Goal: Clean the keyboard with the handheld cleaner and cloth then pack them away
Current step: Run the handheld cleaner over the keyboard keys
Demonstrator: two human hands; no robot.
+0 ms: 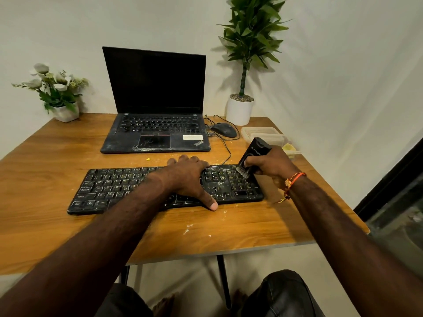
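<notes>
- Wooden desk [57, 154] fills mid-frame, crumbs scattered on it.
- Dusty keyboard [119, 191] lies at centre.
- Left hand [187, 177] rests flat on it, fingers straight.
- Right hand [270, 165] grips the handheld cleaner [254, 154], bristles on the keyboard's right-hand keys.

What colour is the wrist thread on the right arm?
Orange and red, with yellow strands, the wrist thread shows in the head view.
</notes>
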